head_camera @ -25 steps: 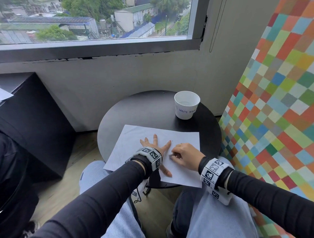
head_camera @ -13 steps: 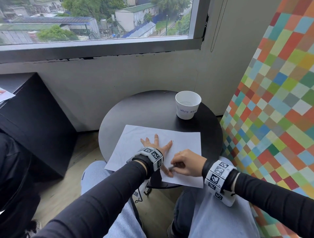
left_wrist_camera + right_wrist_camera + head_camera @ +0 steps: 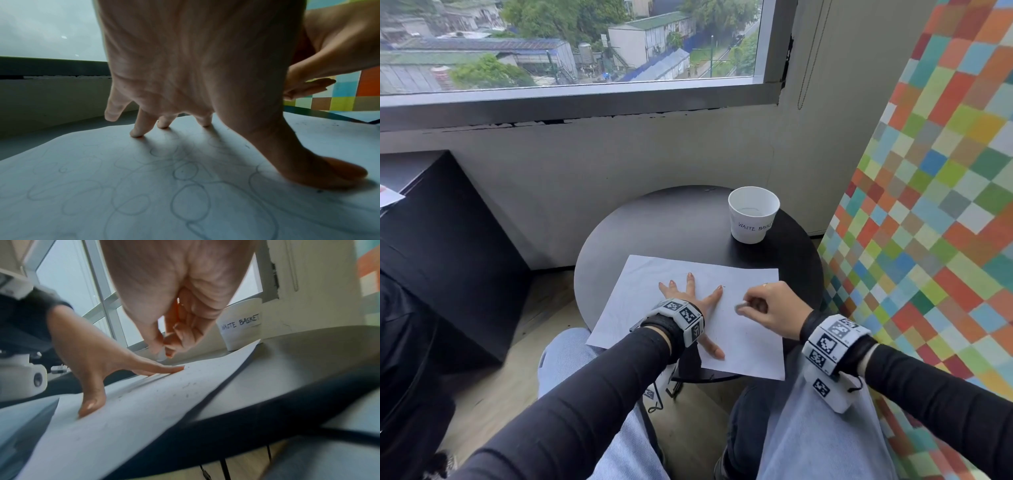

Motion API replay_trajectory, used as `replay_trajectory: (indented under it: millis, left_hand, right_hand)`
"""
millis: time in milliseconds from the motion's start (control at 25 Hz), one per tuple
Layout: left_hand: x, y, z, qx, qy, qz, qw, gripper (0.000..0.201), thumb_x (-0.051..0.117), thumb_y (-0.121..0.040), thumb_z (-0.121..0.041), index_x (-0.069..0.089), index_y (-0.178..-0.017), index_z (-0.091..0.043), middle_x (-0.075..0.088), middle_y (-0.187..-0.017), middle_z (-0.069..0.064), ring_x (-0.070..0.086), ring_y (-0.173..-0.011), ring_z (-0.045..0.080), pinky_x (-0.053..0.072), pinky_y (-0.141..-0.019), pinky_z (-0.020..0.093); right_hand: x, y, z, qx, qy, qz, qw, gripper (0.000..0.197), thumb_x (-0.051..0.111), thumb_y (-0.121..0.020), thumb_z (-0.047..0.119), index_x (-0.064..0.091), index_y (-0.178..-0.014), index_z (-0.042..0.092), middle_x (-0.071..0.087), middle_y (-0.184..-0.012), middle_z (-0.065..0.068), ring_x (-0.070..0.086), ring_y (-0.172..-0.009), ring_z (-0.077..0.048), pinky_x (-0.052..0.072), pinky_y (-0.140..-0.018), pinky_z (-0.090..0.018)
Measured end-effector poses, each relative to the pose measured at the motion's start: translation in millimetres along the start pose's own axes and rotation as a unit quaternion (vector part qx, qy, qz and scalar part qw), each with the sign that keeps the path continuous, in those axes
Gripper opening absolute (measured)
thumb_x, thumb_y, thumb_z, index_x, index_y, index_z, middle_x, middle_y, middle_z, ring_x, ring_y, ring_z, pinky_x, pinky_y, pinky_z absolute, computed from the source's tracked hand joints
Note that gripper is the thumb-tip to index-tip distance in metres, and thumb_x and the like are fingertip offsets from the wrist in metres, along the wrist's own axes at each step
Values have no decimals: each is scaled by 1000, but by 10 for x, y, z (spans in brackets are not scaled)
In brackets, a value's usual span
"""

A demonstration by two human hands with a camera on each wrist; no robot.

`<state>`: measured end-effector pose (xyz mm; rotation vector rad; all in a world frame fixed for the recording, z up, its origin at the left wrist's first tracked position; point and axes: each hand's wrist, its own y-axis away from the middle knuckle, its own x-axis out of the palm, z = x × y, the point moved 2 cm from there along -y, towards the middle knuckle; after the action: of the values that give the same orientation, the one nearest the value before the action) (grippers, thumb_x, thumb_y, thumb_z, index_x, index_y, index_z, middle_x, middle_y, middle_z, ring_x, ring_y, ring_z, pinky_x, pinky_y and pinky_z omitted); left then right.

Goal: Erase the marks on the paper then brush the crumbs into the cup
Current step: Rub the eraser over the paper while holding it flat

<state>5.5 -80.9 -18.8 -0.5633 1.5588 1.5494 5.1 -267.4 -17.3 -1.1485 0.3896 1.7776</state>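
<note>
A white sheet of paper (image 3: 650,301) is laid on the round black surface (image 3: 654,226), its near edge hanging over the rim at 6 o'clock. The left hand (image 3: 690,301) is pressed flat on the sheet, with the fingers spread wide. Faint pencil loops (image 3: 185,186) are seen under this hand in the left wrist view. A small pale eraser (image 3: 739,308) is pinched in the curled fingers of the right hand (image 3: 770,310), just beside the left hand at its 3 o'clock. Small dark crumbs (image 3: 187,386) are scattered on the paper. A white paper cup (image 3: 753,214) is placed upright at 1 o'clock on the surface, apart from the sheet. On its label the handwritten words "WASTE BASKET" can be read.
</note>
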Motion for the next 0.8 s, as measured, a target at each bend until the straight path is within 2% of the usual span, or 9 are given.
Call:
replay_trajectory:
  millis: [120,240,320,440,600,720,800]
  left_hand:
    - [7,-22,0,0,6,4,1000,143,74,-49,-83,-24,-147,-50,-30,-157,22,-9,-140,62,-5,-109,76]
    - [17,-34,36,7,15,2,1000,141,73,-50,-84,-23,-147,-51,-31,-157,20,-11,-140,62,-6,-110,74]
    - [8,-26,59,7,12,-2,1000,139,71,-51,-85,-21,-149,-50,-30,-157,21,-10,-141,61,-8,-111,73]
    - [-40,-13,84,-9,8,-5,1000,137,71,-53,-85,-18,-151,-47,-26,-158,22,-5,-142,61,-8,-111,72]
    - [-80,-27,154,-23,36,9,999,135,71,-55,-84,-16,-151,-48,-26,-159,20,-9,-143,58,-10,-111,71]
    - [-114,-65,173,-25,21,-1,999,134,69,-56,-84,-14,-153,-44,-19,-161,21,-11,-147,50,-11,-110,72]
    - [-123,-78,92,1,-1,-24,1000,130,68,-62,-82,-15,-154,-40,-11,-163,19,-12,-149,42,-9,-110,72]
  right_hand:
    - [-119,212,-47,16,-15,33,999,22,67,-88,34,62,-73,18,53,-60,11,49,-59,-6,33,-56,-11]
    - [-130,436,-29,25,-29,48,998,16,67,-89,28,59,-77,20,48,-59,16,49,-59,-5,35,-56,-11]
    - [-127,493,-53,51,-50,13,997,11,68,-88,24,61,-85,15,52,-60,12,50,-57,-8,38,-55,-13]
    - [-161,483,-128,91,-69,-50,992,10,68,-87,21,60,-85,15,56,-62,1,49,-56,-12,39,-53,-15]
    - [-145,474,-194,143,-81,-23,986,8,67,-86,22,61,-85,16,58,-66,0,46,-55,-7,40,-55,-14]
    - [-117,466,-181,153,-84,-4,985,6,64,-86,22,61,-84,17,57,-65,4,46,-55,-5,40,-55,-14]
    - [-77,450,-145,135,-75,18,988,5,63,-86,22,59,-85,21,55,-64,5,47,-54,-6,39,-54,-14]
